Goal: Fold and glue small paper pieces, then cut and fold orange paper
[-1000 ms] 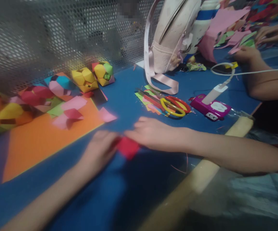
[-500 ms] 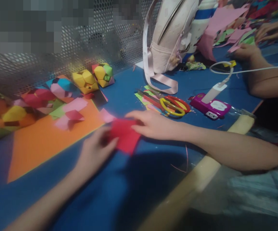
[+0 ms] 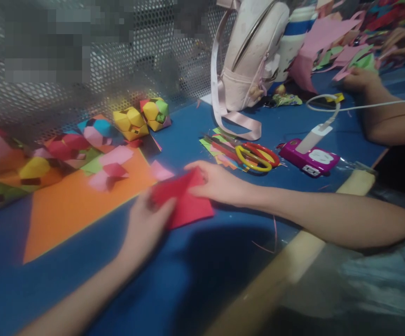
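Observation:
A small sheet of red paper (image 3: 191, 207) is held between my two hands, just above the blue table (image 3: 125, 308). My left hand (image 3: 149, 212) pinches its left edge, with the thumb on top; the other fingertips are hidden and blurred. At the upper right edge my right hand (image 3: 219, 184) grips the paper between thumb and fingers, and the sheet bends up there. Beyond the hands lies a small pink paper piece (image 3: 162, 171). Left of them is a large orange sheet (image 3: 72, 210) with a pink and red folded piece (image 3: 109, 175) on it.
Folded paper balls (image 3: 130, 122) line the perforated metal panel (image 3: 153, 51). Scissors (image 3: 254, 157) lie on paper scraps, left of a purple power adapter (image 3: 309, 157) with a white cable. A pale backpack (image 3: 251, 56) and a bottle (image 3: 293, 42) stand behind. At right, another person's hands (image 3: 361, 79) hold green paper.
The red paper has tilted and now bends upward at the right hand; its lower corner has swung right. The whole view has shifted slightly, so things appear a little further right.

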`<state>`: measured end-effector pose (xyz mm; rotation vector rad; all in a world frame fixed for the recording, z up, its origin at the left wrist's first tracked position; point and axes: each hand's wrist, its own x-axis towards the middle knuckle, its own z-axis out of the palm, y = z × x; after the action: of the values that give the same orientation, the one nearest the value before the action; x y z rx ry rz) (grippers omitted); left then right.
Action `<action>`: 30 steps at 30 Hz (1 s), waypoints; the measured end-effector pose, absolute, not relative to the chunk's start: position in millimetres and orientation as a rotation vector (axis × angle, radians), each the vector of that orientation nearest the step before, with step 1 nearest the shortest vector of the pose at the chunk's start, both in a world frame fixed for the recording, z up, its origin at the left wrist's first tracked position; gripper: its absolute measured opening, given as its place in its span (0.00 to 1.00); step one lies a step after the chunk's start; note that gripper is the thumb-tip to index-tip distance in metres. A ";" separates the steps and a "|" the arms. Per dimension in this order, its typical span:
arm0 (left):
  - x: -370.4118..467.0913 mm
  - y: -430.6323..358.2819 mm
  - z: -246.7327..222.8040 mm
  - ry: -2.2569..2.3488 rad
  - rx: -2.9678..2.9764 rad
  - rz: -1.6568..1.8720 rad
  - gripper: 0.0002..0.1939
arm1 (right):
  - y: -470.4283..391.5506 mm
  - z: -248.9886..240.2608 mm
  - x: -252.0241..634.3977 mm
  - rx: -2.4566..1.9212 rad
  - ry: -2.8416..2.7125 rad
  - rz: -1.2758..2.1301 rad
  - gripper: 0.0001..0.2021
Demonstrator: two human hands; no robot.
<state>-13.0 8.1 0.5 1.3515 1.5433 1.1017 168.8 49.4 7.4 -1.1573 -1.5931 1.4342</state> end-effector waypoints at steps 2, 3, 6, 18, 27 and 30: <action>-14.7 10.2 -1.2 1.558 1.354 1.087 0.20 | 48.7 10.2 170.9 -1.131 -1.688 1.429 0.24; -16.0 11.7 -2.1 1.555 1.373 1.075 0.20 | 48.9 12.0 172.5 -1.123 -1.729 1.426 0.24; -20.4 16.7 -3.8 1.563 1.535 1.017 0.17 | 51.7 16.0 177.4 -1.176 -1.858 1.327 0.25; -23.5 24.3 -9.2 1.495 2.273 0.835 0.09 | 53.9 -7.9 175.8 -0.975 -2.271 0.863 0.30; -24.8 21.4 -12.5 1.382 2.211 0.780 0.10 | 53.4 -16.1 173.0 -0.861 -2.387 0.741 0.27; -24.4 21.2 -12.2 1.367 2.211 0.786 0.08 | 53.0 -13.4 174.3 -0.857 -2.536 0.556 0.24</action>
<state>-24.4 21.2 -12.2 2.2110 1.3669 0.7856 174.3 53.0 -13.4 -0.8574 -2.5363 0.5558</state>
